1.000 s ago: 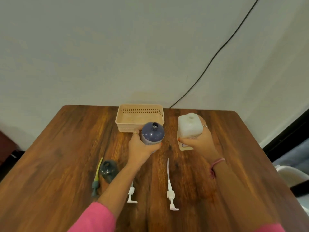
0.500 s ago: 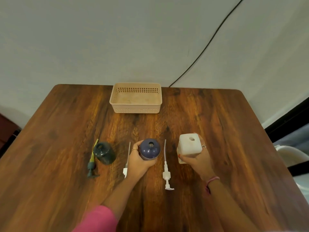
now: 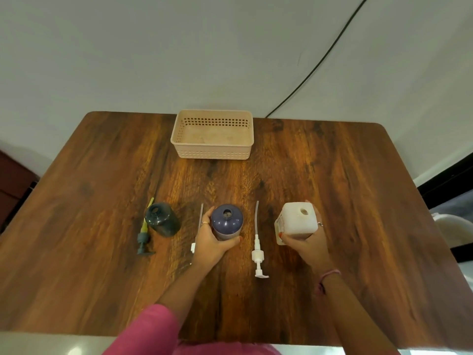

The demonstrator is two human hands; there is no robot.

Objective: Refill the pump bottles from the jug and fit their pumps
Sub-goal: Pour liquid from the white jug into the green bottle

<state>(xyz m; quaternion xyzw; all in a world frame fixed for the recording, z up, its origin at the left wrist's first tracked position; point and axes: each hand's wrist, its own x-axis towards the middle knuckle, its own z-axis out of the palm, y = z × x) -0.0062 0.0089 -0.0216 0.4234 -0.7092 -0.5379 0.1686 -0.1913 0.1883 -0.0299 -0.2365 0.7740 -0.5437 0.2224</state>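
Left hand (image 3: 211, 245) grips uncapped purple bottle (image 3: 226, 224) (mouth open, upright).

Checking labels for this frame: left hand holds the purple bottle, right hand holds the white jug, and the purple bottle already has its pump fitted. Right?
Not quite. The head view shows the purple bottle with an open neck and no pump fitted; a white pump lies on the table beside it. The rest holds: left hand grips that bottle, right hand grips the white jug.

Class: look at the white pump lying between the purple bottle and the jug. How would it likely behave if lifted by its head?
The white pump probably weighs little: thin plastic. Its long, slightly curved tube would likely flex and swing. Lying on its side, it might roll a little if nudged.
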